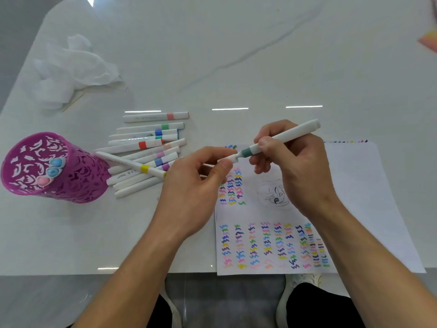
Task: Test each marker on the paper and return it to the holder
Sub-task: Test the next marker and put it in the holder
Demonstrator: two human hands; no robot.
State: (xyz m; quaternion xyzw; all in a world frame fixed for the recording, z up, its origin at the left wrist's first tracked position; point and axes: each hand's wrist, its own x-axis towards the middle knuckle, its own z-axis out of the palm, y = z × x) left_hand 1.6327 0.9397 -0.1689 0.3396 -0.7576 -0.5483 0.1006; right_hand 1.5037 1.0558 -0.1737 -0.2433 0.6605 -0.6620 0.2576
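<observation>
**Holding a green-banded marker by both ends above the test sheet**

Head view: the right hand grips a white marker with a grey-green band. Its fingers are curled round the barrel just behind the band. The long white rear end slants up and to the right, clear of the knuckles. The left hand meets the marker's front end. Its thumb and forefinger are closed in a pinch on a small white cap. The cap touches the banded end, though I cannot tell whether it is fully seated. Marker and cap are held in the air between the two hands.

Below the hands lies the paper, at the near edge of the white table. It is filled with rows of coloured squiggles and carries a small pencil sketch of a face.

To the left, a pile of loose markers lies flat on the table, with a yellow-banded marker resting across it. Further left stands the purple cut-out holder, with three markers' ends showing in its mouth. A crumpled white tissue lies beyond the holder, well apart from the hands.
</observation>
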